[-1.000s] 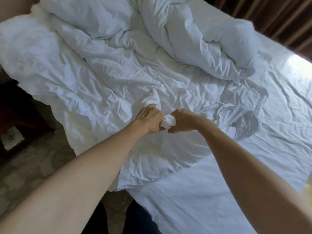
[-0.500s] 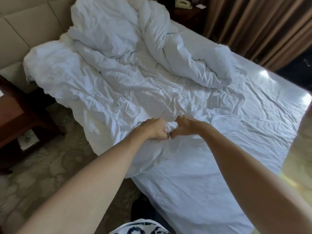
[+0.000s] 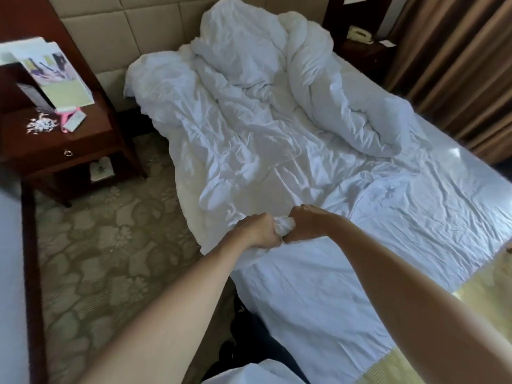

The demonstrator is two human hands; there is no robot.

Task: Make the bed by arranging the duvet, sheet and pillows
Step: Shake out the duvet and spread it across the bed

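A crumpled white duvet (image 3: 249, 139) covers the head half of the bed, bunched into a thick roll (image 3: 346, 106) on the far side. Its near edge hangs over the bed's left side. My left hand (image 3: 257, 231) and my right hand (image 3: 307, 224) are fists side by side, both shut on one gathered bunch of the duvet's edge (image 3: 283, 226). A wrinkled white sheet (image 3: 415, 217) lies bare on the foot half of the mattress. A pillow-like white mound (image 3: 238, 37) leans on the headboard, partly under the duvet.
A dark wooden nightstand (image 3: 63, 145) with papers and small items stands left of the bed on patterned carpet (image 3: 110, 245). A second nightstand with a phone (image 3: 360, 37) is at the far side. Brown curtains (image 3: 457, 65) hang at right. Another bed's edge (image 3: 11, 273) is at far left.
Both hands, still gripping the duvet's bunch, have pulled it toward the bed's foot; the duvet is stretched flatter. My view has drawn back, showing the nightstand and headboard.
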